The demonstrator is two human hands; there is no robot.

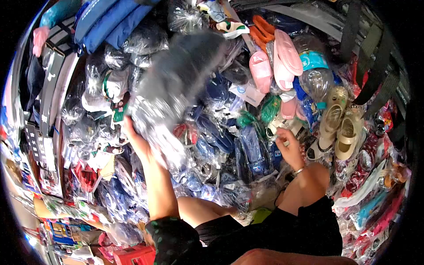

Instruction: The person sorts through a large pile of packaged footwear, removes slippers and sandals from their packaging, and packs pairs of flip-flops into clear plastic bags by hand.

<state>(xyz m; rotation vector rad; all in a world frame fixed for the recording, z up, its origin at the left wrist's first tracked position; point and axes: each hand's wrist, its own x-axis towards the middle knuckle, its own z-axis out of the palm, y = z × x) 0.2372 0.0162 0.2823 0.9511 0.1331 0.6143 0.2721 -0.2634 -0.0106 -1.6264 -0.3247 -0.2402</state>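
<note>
My left hand (140, 140) is closed at the lower edge of a dark item in a clear plastic bag (181, 75). Motion smears the bag, so its contents cannot be made out. My right hand (289, 148) hovers over the pile with fingers loosely curled and apart, nothing visible in them. Close to it lie a white and black shoe (282, 126) and a pair of beige strap shoes (342, 123). Blue slippers in clear plastic (254, 150) lie between my two hands.
Bagged footwear surrounds me. Pink slides (285, 59), orange sandals (263, 31) and a large plastic bottle (316, 73) lie ahead. Stacked boxes (46, 110) line the left, with blue folded bags (108, 20) above. Black straps (375, 57) hang at right; a red box (134, 255) sits at lower left.
</note>
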